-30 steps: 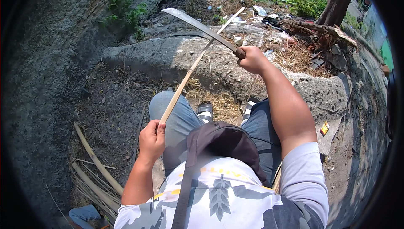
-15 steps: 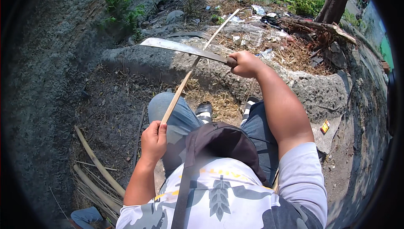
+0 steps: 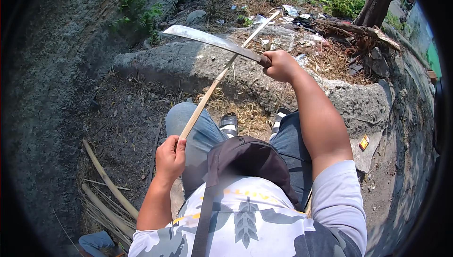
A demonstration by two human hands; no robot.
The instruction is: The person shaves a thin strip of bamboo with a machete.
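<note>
One pale strip, left hand; machete, right hand.

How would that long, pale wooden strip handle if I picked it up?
The wooden strip is probably fairly stiff: it runs nearly straight from the left hand. Being slim, it should feel light. Its narrower-looking far end might flex more easily.

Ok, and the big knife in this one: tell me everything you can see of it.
The knife has a long, gently curved, metal-looking blade, brighter toward the far end and duller grey near the handle. The short brown handle, perhaps wood, is mostly hidden in the closed right hand. The blade points leftward and away from the person, crossing over the pale strip; whether it bites in is too small to tell.
</note>
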